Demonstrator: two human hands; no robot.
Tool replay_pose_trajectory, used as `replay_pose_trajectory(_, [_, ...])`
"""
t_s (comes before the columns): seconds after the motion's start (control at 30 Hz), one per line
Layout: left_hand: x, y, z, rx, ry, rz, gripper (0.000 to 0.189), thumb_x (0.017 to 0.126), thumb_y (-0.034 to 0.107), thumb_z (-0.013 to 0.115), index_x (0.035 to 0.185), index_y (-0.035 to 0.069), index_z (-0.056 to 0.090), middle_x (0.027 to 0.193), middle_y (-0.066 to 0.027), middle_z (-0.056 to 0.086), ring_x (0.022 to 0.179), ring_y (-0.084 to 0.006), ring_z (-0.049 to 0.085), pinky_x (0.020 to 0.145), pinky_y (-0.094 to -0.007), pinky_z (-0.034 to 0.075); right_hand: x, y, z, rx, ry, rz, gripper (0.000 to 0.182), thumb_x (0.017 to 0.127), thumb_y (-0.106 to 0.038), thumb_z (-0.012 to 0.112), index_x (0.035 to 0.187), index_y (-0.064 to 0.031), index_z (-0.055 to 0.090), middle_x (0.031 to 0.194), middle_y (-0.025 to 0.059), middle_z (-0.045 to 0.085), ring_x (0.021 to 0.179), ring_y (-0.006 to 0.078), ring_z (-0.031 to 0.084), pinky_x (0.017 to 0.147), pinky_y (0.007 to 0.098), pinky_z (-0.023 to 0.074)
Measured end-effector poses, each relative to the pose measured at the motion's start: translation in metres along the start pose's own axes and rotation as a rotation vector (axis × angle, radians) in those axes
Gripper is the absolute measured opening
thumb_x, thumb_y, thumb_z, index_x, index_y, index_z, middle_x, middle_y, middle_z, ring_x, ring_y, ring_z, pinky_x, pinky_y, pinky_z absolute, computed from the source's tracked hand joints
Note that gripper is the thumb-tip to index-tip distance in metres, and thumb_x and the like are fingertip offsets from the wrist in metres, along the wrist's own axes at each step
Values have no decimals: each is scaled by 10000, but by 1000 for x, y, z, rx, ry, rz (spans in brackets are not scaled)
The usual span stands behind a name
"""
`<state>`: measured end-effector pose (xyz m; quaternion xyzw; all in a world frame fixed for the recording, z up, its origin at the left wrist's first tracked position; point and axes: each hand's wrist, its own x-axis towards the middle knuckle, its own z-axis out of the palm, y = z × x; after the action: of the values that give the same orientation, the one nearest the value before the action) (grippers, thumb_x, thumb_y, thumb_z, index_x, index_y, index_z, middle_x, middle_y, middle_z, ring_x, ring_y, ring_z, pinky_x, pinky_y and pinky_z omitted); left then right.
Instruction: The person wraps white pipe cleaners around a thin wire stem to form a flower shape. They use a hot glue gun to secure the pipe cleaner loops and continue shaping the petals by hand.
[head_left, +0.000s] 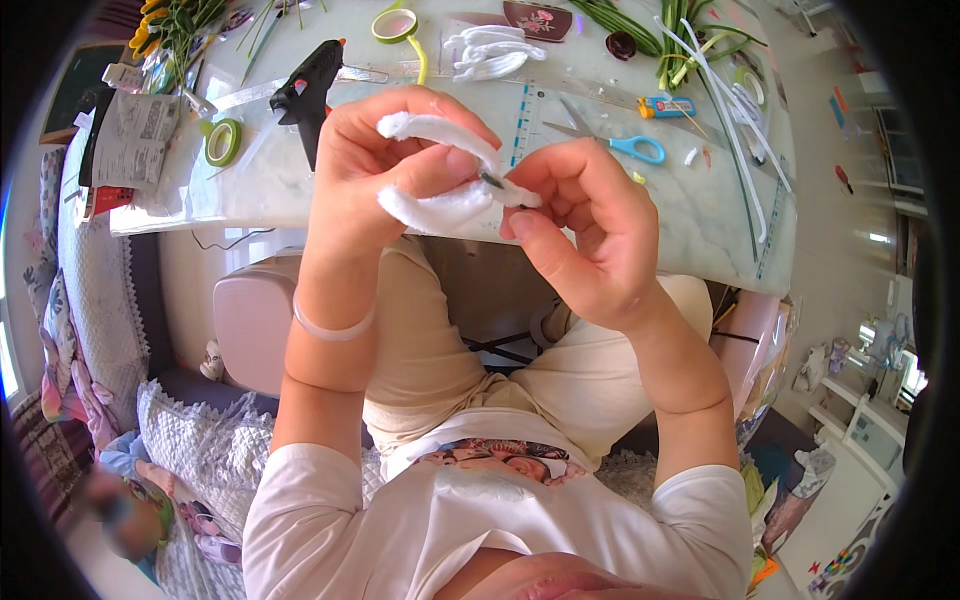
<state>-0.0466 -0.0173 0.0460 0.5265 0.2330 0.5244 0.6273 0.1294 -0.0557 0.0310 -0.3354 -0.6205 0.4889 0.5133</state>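
Between my hands is a piece of bent white pipe cleaner (442, 208), its two fuzzy arms curving leftward and a small dark spot where they join. My left hand (405, 157) pinches it by the joint with thumb and fingers. On the right end, the thumb and fingertips of my right hand (585, 225) hold the short tip. Beyond the hands, folded white pipe cleaners (491, 52) lie in a bundle on the table. Left of them rests a black glue gun (311, 90). Light-blue-handled scissors (637, 148) lie partly open behind my right hand.
The marble-patterned table (262, 202) carries green tape rolls (223, 142), a lighter (666, 107), long white and green stems (731, 127), a clear ruler and a dark red flower piece (620, 45). Another person (135, 502) is at the lower left, by the quilted sofa cover.
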Motion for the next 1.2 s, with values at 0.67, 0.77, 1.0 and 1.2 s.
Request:
replay_pose_trajectory(0.67, [2, -10, -11, -195, -74, -23, 153, 744, -48, 592, 896, -37, 601, 917, -125, 627, 787, -125, 598, 632, -245, 499, 0, -1, 2, -2, 5, -38, 158, 817, 16, 521, 973, 1, 539, 574, 17, 535, 486, 51, 468, 448, 191, 340])
replay_pose_trajectory(0.77, [6, -15, -9, -57, -127, 86, 234, 713, -69, 629, 939, -19, 596, 980, -146, 603, 860, -152, 585, 655, -252, 491, 1, -5, 2, 37, 24, -35, 160, 829, 3, 519, 989, 2, 531, 632, 28, 575, 525, 56, 518, 468, 185, 375])
replay_pose_trajectory(1.0, [5, -14, -5, 68, -174, 148, 229, 640, -76, 701, 847, -13, 625, 877, -131, 602, 798, -190, 601, 663, -271, 492, -2, -2, 3, 108, 16, -18, 147, 842, -8, 515, 988, 9, 524, 705, 38, 597, 550, 59, 536, 488, 180, 393])
replay_pose_trajectory(1.2, [5, -13, -4, 17, -150, 120, 168, 643, -51, 713, 789, -19, 636, 825, -97, 608, 762, -163, 600, 651, -260, 484, -3, 0, 2, 135, -18, -5, 144, 848, -11, 503, 988, 19, 518, 692, 37, 586, 556, 55, 527, 489, 178, 389])
